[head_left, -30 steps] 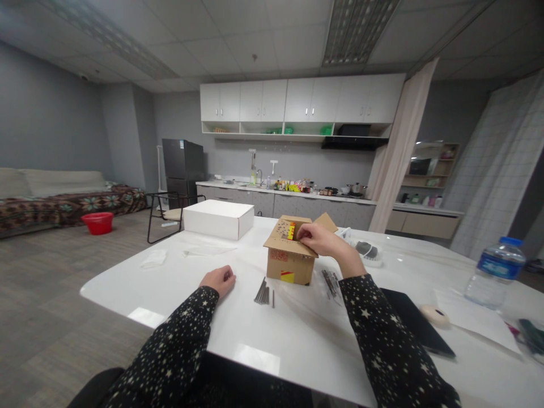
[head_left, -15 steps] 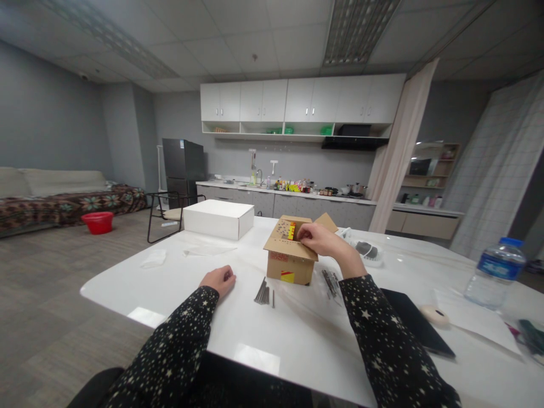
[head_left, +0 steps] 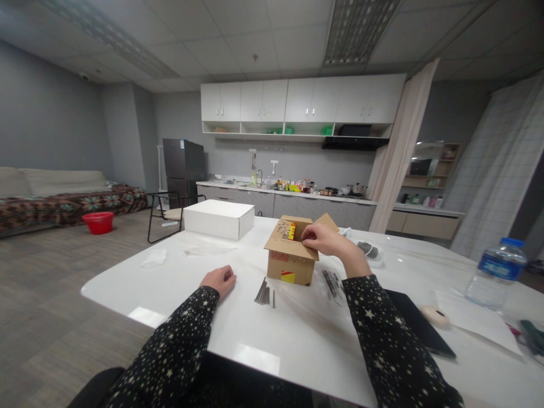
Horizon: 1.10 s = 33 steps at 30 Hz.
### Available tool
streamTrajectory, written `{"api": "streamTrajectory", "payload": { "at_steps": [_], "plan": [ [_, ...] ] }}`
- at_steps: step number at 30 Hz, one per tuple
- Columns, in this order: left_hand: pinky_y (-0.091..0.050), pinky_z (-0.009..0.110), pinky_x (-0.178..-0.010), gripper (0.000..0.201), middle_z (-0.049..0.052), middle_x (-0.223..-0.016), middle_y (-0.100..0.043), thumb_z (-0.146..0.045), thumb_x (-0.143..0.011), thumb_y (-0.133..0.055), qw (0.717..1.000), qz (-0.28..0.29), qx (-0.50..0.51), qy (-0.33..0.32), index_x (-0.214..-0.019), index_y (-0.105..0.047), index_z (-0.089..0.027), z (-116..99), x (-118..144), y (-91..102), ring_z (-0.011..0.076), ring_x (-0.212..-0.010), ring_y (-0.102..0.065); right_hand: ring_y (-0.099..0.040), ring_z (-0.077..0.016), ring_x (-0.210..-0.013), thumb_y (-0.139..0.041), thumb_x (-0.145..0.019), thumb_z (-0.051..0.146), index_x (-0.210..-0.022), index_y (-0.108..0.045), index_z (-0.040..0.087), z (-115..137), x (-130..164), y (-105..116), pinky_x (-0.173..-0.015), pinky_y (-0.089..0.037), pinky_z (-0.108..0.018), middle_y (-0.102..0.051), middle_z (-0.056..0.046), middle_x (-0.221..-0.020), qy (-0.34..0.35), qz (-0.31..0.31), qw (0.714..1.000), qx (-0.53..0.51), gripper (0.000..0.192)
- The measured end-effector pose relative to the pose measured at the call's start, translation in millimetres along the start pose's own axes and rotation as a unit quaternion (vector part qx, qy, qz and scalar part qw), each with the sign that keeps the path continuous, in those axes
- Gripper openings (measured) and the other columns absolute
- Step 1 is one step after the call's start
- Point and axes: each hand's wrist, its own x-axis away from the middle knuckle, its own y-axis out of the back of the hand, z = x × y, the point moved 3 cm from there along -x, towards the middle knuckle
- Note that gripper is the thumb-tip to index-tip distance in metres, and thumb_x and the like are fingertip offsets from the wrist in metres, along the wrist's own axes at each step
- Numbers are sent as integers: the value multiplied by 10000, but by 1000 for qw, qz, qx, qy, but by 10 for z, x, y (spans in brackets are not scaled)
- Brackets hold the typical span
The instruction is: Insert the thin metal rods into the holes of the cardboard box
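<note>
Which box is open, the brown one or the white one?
The brown cardboard box is open, its flaps up, with the right hand at its top. The white box behind is closed.
</note>
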Motion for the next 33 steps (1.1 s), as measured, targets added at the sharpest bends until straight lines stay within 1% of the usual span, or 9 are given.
{"api": "streamTrajectory", "payload": {
  "at_steps": [9,22,29,33],
  "plan": [
    [-386,251,-658,207,12,-736,-635,-373,-791,-454,1000,2,-9,3,-763,-585,-217,-39,21,36,165,-694,-560,-600,-163,-762,-598,-740,189,-811,-678,152,-18,-3,-5,-603,-407,-236,-687,-65,-875,-11,2,1000,19,113],
    [-375,254,-647,207,8,-724,-623,-381,-793,-455,1000,-2,-2,0,-757,-573,-214,27,-7,-18,158,-675,-545,-590,-168,-773,-579,-753,208,-775,-648,163,-33,-12,-19,-614,-397,-240,-678,-59,-858,-1,-7,999,38,85],
    [-383,263,-661,209,12,-728,-624,-381,-793,-458,1000,1,11,1,-758,-576,-212,14,-7,-12,162,-680,-544,-594,-166,-778,-568,-760,187,-773,-643,170,-28,-14,-26,-625,-399,-235,-680,-49,-857,12,-9,999,38,78],
    [-380,261,-657,202,11,-721,-620,-376,-790,-461,1000,2,11,3,-750,-572,-211,-9,10,10,159,-675,-538,-595,-171,-813,-571,-764,185,-785,-649,172,-18,-6,-26,-647,-404,-233,-681,-49,-880,14,-15,999,38,82]
  ]
}}
